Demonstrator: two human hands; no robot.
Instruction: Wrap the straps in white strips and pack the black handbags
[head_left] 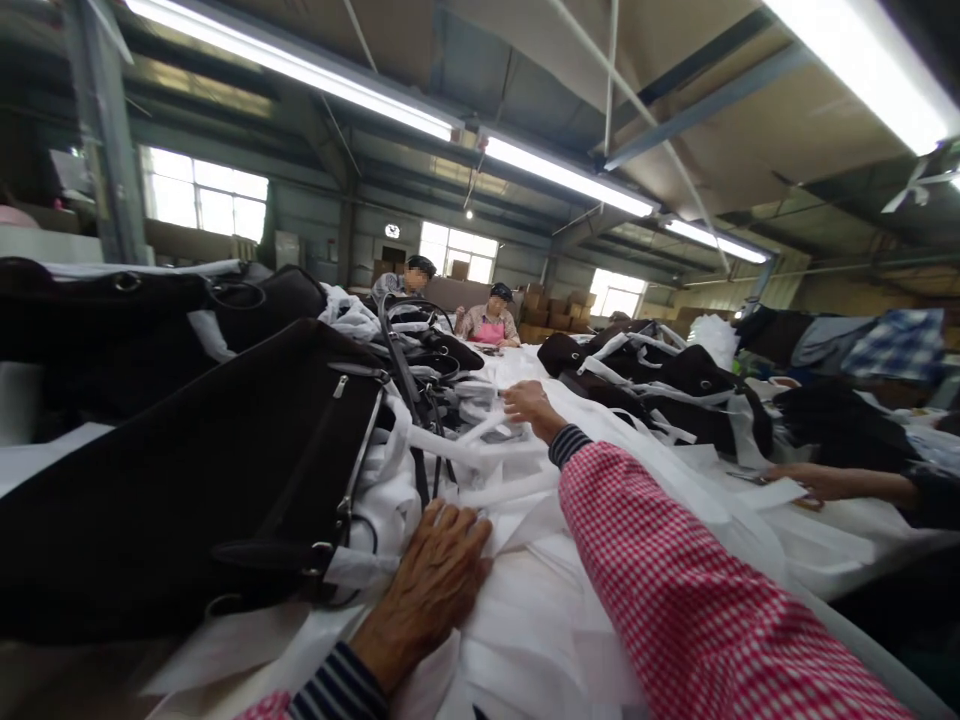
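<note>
Touching white strips [517, 489], seemingly: left fingers [474, 534] slightly spread

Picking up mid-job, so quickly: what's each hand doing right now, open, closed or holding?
Left hand: open, palm down on the white sheeting.
Right hand: fingers curled near a white strip; can't tell whether it's gripped.

My two hands, left [439, 560] and right [532, 405]; two co-workers [486, 325] ahead; one further co-worker's hand [817, 481]; at least two black bags [195, 470] to my left; one wall clock [392, 230]; three bright windows [214, 195]; at least four ceiling lamps [566, 175].
</note>
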